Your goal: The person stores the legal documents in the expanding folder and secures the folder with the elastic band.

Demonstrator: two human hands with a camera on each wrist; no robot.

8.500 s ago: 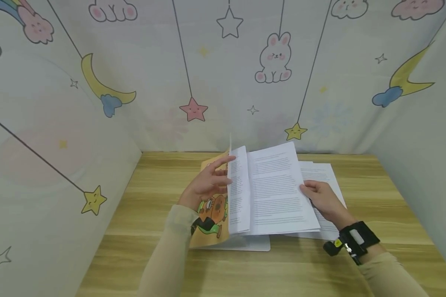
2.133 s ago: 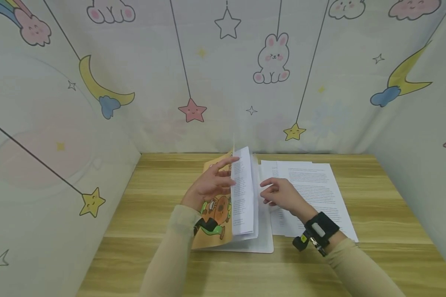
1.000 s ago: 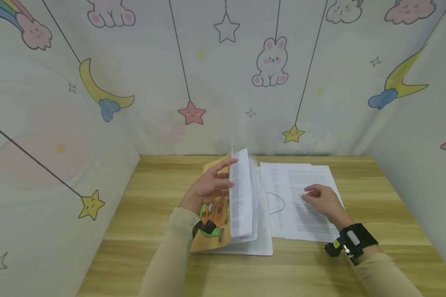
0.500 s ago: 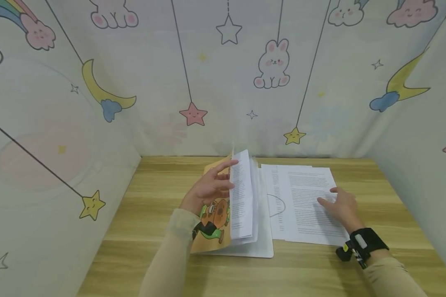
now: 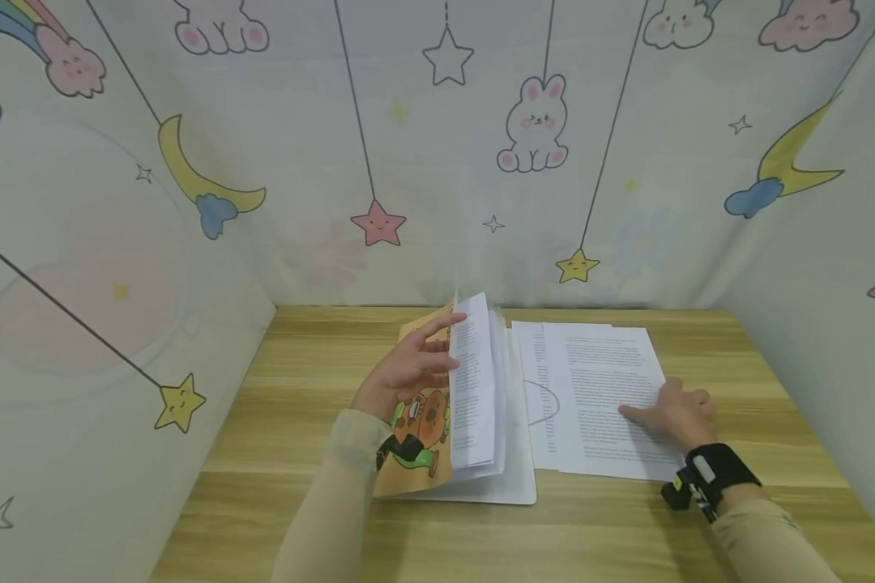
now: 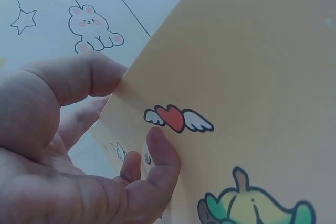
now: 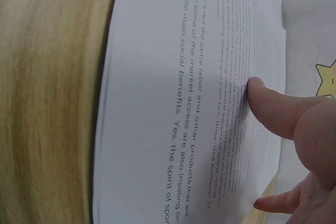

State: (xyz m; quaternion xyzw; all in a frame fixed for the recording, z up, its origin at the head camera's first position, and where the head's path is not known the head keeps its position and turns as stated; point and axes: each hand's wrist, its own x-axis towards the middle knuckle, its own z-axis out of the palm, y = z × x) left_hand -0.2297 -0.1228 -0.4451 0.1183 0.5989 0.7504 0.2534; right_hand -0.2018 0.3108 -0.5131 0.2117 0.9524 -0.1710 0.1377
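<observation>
A folder [image 5: 492, 490] with an orange cartoon cover [image 6: 252, 77] stands partly opened at the middle of the table in the head view. My left hand [image 5: 408, 368] holds its raised cover and the printed pages [image 5: 474, 389] at their edge. In the left wrist view, that hand's fingers lie on both sides of the cover edge. To the folder's right lies a stack of printed paper sheets [image 5: 605, 405]. My right hand [image 5: 680, 414] is at the stack's right edge, with its thumb [image 7: 273, 106] on the top sheet. The undersides of its other fingers are hidden.
A wooden table [image 5: 277, 486] carries everything. A curved line, like a thin loop [image 5: 554, 402], shows on the sheets beside the folder. A patterned cloth wall [image 5: 437, 162] encloses the table at the back and both sides.
Earlier my right hand held a sheet by the folder; that sheet now lies out of the hand. The right hand has since moved right to the stack's edge. The left hand stays put.
</observation>
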